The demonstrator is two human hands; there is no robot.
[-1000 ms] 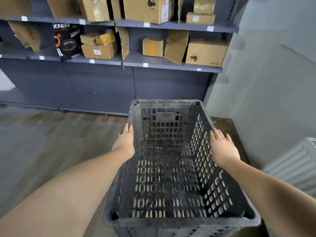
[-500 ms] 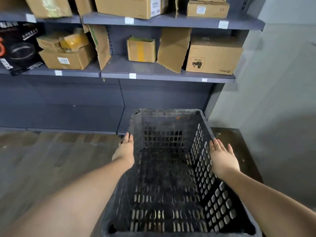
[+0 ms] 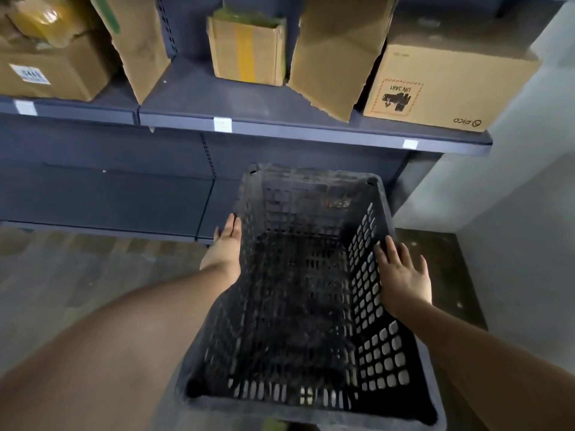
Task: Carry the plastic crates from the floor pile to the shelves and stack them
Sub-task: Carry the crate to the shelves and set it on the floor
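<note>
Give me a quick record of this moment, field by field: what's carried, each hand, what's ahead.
carried: dark plastic crate, empty, open side up
left hand: flat against the crate's left wall, fingers straight
right hand: flat against the right wall, fingers spread
ahead: grey shelf holding cardboard boxes
below shelf: dark back panel, bare floor

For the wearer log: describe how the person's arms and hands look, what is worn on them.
Both forearms are bare as far as the frame shows, no sleeves in view. The left hand and right hand wear no gloves. No watch, bracelet or ring is visible on wrists or fingers. No markings show.
</note>
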